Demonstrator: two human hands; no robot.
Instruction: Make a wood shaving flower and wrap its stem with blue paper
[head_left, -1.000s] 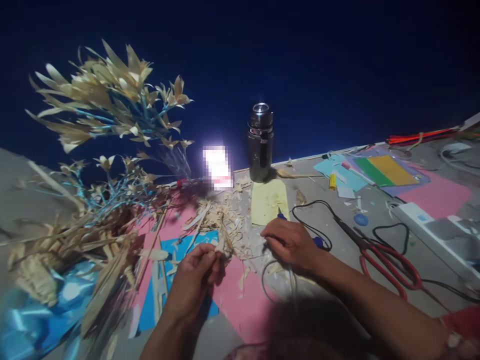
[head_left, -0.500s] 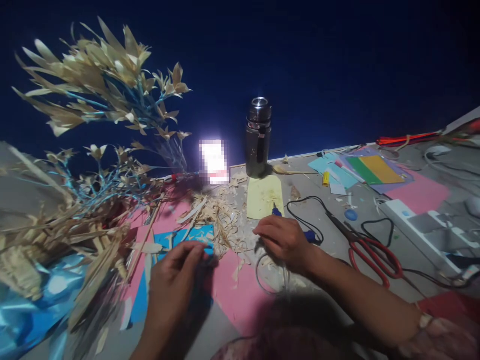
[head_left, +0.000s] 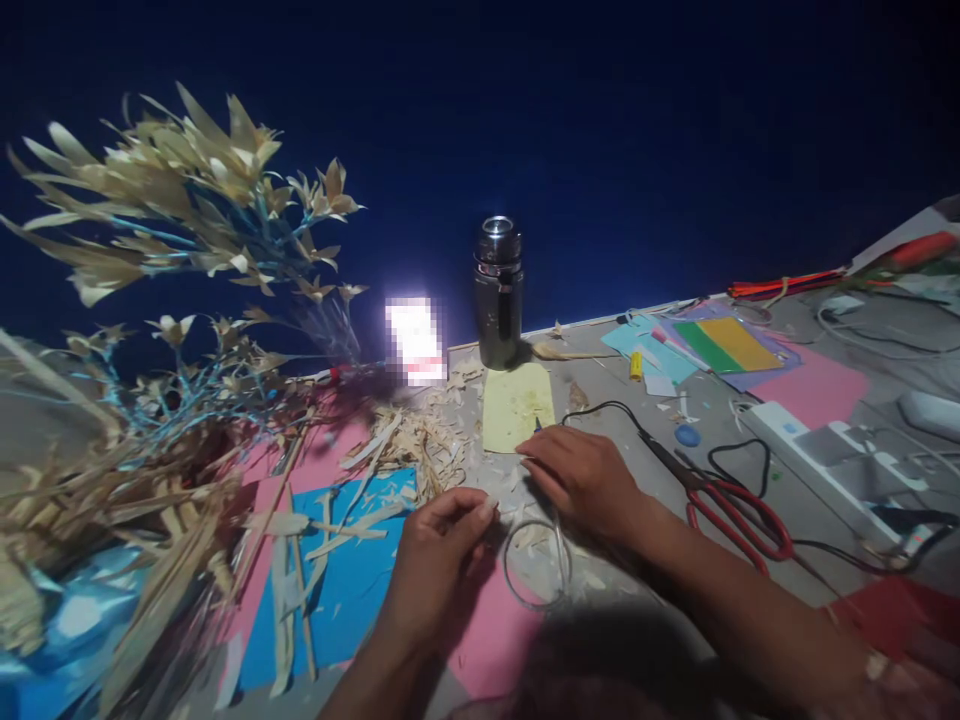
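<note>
My left hand (head_left: 450, 535) is closed in a pinch above the pink sheet (head_left: 491, 640); whatever its fingertips hold is too small to make out. To its right, my right hand (head_left: 585, 480) is bent down with its fingers together, and what lies under them is hidden. A dark blue pointed tip (head_left: 538, 424) pokes out just beyond its knuckles, over the yellow paper (head_left: 517, 400). Below the right hand hangs or lies a loop of thin silvery wire (head_left: 510, 570), its upper end covered by the palm.
A dark flask (head_left: 499, 310) stands behind the yellow paper. Red-handled scissors (head_left: 739, 520) and a white power strip (head_left: 825, 470) lie at right. Dry strips cover a blue sheet (head_left: 345, 590) at left, beside a tall husk-flower bunch (head_left: 202, 220). A blurred bright light (head_left: 416, 340) glows behind.
My left hand has moved right, closer to the right hand. The right hand now covers more of the blue tool, leaving only its tip showing. The whole view has shifted slightly.
</note>
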